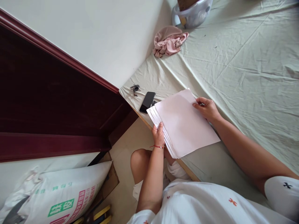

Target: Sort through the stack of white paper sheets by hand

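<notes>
A stack of white paper sheets lies tilted over the edge of the cloth-covered surface, its layers fanned out along the left side. My left hand grips that left edge, thumb on top and the other fingers hidden underneath. At the opposite edge, my right hand pinches the paper between thumb and fingers. Just beyond the stack's far left corner lies a black phone, with a small dark object partly hidden between it and the paper.
A bunch of keys lies near the corner of the pale green sheet. Further back are a crumpled pink cloth and a clear plastic basin. A dark red door is at left, above a white printed sack on the floor.
</notes>
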